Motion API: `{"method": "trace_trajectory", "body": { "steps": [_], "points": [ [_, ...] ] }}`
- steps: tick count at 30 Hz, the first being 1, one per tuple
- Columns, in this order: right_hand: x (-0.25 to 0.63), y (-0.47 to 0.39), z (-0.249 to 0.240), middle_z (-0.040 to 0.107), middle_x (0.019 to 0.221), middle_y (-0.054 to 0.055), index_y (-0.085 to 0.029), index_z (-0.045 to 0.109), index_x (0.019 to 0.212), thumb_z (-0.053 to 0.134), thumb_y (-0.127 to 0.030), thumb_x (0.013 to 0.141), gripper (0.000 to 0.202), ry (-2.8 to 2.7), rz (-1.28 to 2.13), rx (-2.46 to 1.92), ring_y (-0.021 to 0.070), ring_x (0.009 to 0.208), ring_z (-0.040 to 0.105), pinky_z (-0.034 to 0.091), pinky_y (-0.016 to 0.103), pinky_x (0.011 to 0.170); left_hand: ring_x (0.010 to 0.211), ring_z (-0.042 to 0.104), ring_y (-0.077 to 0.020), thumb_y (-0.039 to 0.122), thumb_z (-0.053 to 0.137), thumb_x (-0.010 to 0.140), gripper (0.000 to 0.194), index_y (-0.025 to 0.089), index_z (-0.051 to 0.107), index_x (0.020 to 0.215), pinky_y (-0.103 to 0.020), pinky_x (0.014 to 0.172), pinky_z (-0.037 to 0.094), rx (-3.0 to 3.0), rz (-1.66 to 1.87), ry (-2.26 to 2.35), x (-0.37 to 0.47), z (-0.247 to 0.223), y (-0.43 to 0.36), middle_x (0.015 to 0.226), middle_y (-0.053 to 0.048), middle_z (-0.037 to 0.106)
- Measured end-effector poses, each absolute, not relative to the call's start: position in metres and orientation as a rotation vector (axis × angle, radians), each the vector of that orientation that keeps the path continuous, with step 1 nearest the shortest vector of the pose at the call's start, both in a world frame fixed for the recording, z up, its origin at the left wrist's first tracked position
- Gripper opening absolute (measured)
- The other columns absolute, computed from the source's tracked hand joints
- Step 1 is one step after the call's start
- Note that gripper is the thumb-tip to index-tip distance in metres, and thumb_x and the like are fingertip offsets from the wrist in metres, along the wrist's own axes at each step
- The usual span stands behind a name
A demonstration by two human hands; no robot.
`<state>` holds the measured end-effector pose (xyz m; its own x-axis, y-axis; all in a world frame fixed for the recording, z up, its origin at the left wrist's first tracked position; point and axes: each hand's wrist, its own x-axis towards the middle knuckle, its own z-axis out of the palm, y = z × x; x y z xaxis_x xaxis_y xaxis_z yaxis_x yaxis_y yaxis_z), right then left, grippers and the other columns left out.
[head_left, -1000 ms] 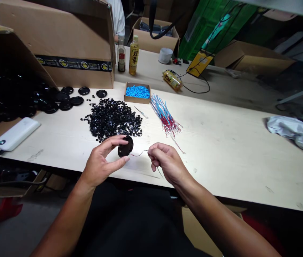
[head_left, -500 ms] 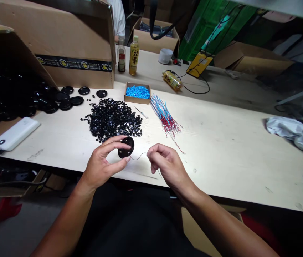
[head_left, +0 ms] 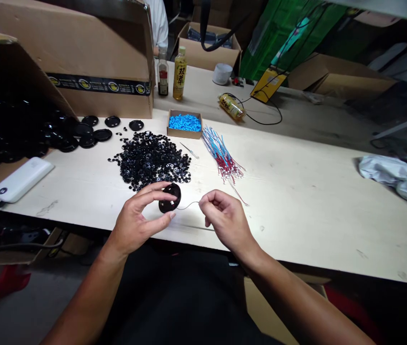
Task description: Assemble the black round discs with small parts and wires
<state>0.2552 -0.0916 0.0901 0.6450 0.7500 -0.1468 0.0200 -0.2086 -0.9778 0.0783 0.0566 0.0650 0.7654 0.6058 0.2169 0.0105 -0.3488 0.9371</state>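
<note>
Near the front edge of the tabletop, the person's two hands work just apart from each other. The left hand holds a black disc between curled fingers and thumb, its face tilted up, short of the pile behind it. The right hand is closed in a narrow pinch on a thin wire, which runs in a slack curve across the gap to the disc's lower edge; the wire is so fine that exactly where it meets the disc is hard to make out.

Off to the left, a white power bank lies at a slant. Just beyond the left hand spreads a pile of small black parts, with a slim pointed tool beside it and a bundle of red, white and blue wires to the right of that. Farther back sits a small cardboard box filled with blue pieces. Several larger black discs lie left of it, before a tall carton.

Behind these, two bottles stand upright near each other, and a third bottle lies on its side near a yellow device. Beyond the carton shows another person's white sleeve.
</note>
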Motion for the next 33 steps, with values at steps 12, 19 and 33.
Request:
{"method": "trace_trajectory", "body": {
  "steps": [12,19,33],
  "points": [
    [0.256,-0.092,0.105,0.057,0.067,-0.003,-0.019,0.067,0.075,0.068,-0.031,0.081,0.014,-0.673,1.110,-1.599,0.0103,0.055,0.052,0.046,0.022,0.050,0.140,0.062,-0.0311,0.029,0.084,0.088,0.033,0.028,0.080,0.121,-0.047,0.124,0.046,1.912,0.650,0.493,0.079,0.072,0.059,0.147,-0.011,0.069],
    [0.256,-0.088,0.112,0.059,0.070,-0.002,-0.019,0.068,0.077,0.069,-0.027,0.082,0.010,-0.747,0.904,-1.646,0.0121,0.062,0.051,0.045,0.024,0.055,0.137,0.064,-0.0304,0.028,0.085,0.087,0.035,0.029,0.081,0.122,-0.045,0.122,0.047,1.959,0.656,0.497,0.078,0.080,0.059,0.145,-0.009,0.070],
    [0.243,-0.085,0.111,0.058,0.068,-0.004,-0.019,0.067,0.075,0.069,-0.030,0.081,0.012,-0.669,1.142,-1.549,0.0098,0.055,0.051,0.046,0.022,0.050,0.134,0.066,-0.0310,0.029,0.084,0.088,0.028,0.030,0.084,0.116,-0.046,0.119,0.050,2.011,0.669,0.467,0.081,0.087,0.054,0.141,-0.008,0.072]
  ]
}}
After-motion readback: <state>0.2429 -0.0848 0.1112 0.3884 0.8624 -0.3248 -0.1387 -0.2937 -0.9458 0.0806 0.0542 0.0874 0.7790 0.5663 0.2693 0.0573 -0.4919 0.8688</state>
